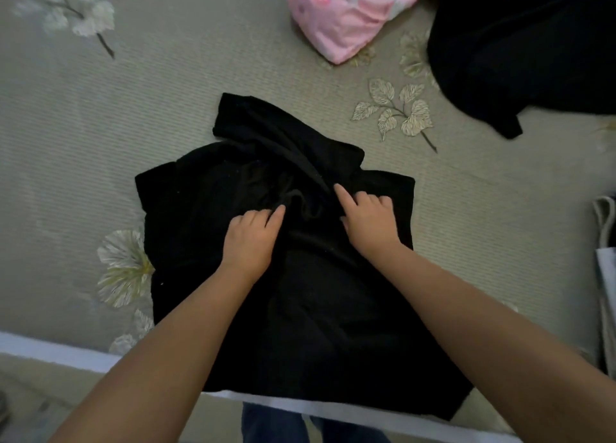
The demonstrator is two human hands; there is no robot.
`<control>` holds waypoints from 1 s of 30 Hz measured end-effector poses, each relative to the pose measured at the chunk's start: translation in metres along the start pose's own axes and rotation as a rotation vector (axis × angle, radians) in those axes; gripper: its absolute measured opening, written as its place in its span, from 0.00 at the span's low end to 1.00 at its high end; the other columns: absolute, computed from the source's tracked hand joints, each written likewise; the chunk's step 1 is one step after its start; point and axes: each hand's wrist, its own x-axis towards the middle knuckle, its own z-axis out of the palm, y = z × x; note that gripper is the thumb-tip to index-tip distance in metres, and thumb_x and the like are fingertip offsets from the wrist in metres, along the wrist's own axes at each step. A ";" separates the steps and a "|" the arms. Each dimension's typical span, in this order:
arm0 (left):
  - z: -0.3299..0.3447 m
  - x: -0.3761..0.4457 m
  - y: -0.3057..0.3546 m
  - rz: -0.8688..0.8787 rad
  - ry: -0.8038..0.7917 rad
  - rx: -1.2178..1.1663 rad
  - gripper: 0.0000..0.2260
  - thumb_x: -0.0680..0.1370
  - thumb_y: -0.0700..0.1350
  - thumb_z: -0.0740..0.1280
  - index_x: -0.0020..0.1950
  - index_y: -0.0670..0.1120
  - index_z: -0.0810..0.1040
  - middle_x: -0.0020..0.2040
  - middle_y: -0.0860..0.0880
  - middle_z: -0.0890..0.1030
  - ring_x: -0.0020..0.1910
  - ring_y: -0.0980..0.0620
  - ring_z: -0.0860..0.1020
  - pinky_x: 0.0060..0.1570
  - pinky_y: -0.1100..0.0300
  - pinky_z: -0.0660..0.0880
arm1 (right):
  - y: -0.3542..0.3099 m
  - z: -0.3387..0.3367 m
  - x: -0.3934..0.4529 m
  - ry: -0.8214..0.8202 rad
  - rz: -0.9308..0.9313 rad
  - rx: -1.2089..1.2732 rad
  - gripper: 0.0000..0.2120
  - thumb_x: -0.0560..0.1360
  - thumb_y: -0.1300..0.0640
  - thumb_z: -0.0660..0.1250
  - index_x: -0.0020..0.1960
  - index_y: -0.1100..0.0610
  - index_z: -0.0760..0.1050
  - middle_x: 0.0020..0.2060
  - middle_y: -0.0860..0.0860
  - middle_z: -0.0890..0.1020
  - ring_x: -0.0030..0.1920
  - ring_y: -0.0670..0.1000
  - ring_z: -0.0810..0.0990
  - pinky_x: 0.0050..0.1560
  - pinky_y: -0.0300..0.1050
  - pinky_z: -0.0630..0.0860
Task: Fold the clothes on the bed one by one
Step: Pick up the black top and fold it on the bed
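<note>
A black garment (206, 216) lies spread on the grey-green floral bedspread (100, 126), its lower hem hanging over the bed's near edge. One part is folded across its upper middle. My left hand (248, 237) rests on the garment's middle with its fingers curled into a bunched fold of cloth. Just to the right, my right hand (368, 217) lies on the cloth with the index finger stretched out along a crease and the other fingers curled.
A second black garment (520, 49) lies heaped at the far right. A pink patterned garment (340, 16) sits at the top centre. A white strap or bag (605, 242) pokes in at the right edge. The bed's white edge (66, 352) runs along the bottom.
</note>
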 end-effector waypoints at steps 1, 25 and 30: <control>-0.006 0.004 -0.003 0.061 0.035 -0.011 0.22 0.78 0.40 0.60 0.73 0.45 0.61 0.60 0.43 0.75 0.57 0.45 0.74 0.53 0.54 0.69 | -0.001 -0.003 0.006 0.005 -0.027 -0.007 0.29 0.78 0.57 0.57 0.75 0.50 0.49 0.56 0.57 0.74 0.54 0.57 0.74 0.58 0.49 0.63; -0.057 0.065 -0.041 -0.038 -0.154 0.008 0.20 0.78 0.39 0.56 0.70 0.40 0.59 0.71 0.40 0.61 0.71 0.44 0.59 0.65 0.55 0.63 | 0.017 -0.028 0.047 -0.141 0.146 0.147 0.23 0.77 0.63 0.55 0.72 0.60 0.59 0.67 0.58 0.65 0.67 0.57 0.63 0.63 0.48 0.65; -0.032 0.100 -0.072 -0.231 -0.128 -0.104 0.23 0.80 0.40 0.54 0.73 0.39 0.52 0.73 0.39 0.57 0.71 0.43 0.57 0.67 0.51 0.62 | 0.043 -0.011 0.075 -0.134 0.279 0.040 0.25 0.77 0.61 0.56 0.73 0.59 0.53 0.71 0.54 0.61 0.72 0.54 0.56 0.66 0.52 0.61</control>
